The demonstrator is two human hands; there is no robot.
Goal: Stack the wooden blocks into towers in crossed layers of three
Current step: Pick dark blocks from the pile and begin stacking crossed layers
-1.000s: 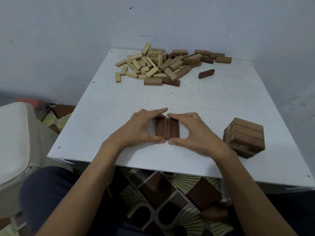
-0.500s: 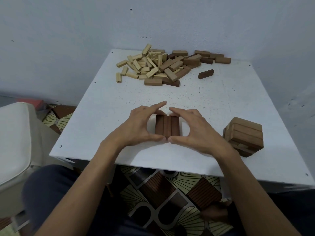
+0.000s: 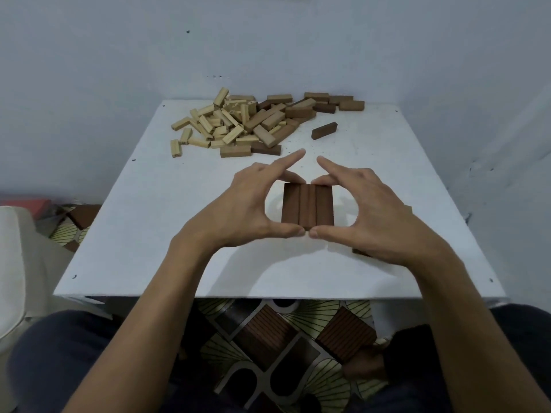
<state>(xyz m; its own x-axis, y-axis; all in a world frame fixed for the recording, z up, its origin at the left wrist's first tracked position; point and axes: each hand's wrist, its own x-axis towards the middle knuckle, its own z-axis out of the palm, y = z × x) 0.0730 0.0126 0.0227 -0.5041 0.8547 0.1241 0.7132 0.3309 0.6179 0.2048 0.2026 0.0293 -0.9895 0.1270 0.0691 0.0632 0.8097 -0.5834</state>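
Left of my fingers, past the edge of the white table (image 3: 143, 239), stands a pale seat (image 3: 12, 257). My left hand (image 3: 238, 210) curls around one side of a row of three dark blocks (image 3: 307, 207), thumb pressed to the row's near end, lower fingers hooked at its far end, forefinger raised straight above it. The row lies lengthwise between my two hands, its blocks side by side and touching; whether it sits flat on the table I cannot tell. Beyond my fingertips, a pile of loose blocks (image 3: 256, 123) sprawls along the table's far edge, pale ones to the left and darker ones to the right, with a lone dark block (image 3: 324, 130) just beside it. My right hand (image 3: 378, 216) mirrors the left, pinching the row end to end, its thumb tip nearly meeting the other. Behind that hand, mostly hidden, slivers of a stacked tower (image 3: 361, 252) show.
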